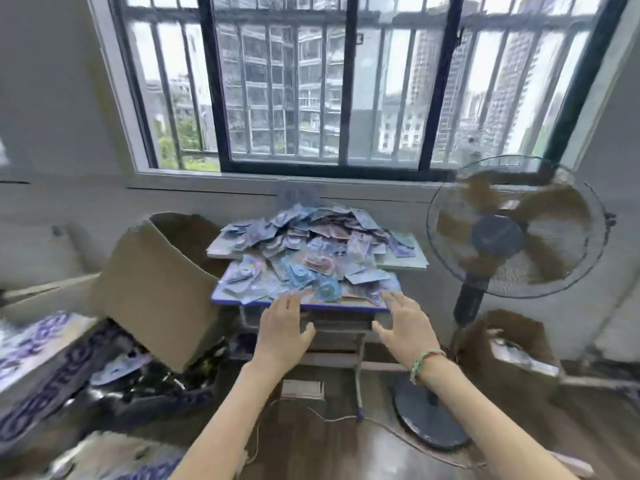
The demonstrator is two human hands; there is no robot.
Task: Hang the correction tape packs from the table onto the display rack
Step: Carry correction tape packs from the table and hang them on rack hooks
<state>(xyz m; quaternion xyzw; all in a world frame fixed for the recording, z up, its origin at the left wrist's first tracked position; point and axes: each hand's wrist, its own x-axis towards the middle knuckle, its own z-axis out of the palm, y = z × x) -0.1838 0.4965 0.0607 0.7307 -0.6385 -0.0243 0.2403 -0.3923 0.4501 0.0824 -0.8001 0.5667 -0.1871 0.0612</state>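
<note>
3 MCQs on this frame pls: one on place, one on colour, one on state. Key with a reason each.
1. Where is the fan?
A. right of the table
B. left of the table
C. on the table

2. What colour is the near table edge?
A. red
B. blue
C. yellow

3. What are the hands doing?
A. each holds a pack
B. both rest on the floor
C. both open and empty, reaching toward the pile

Key:
1 A: the fan stands on the floor on the right, beside the table.
2 B: a blue rim runs along the front edge under the packs.
3 C: the left hand and right hand show spread fingers near the table's front edge, with nothing held.
</note>
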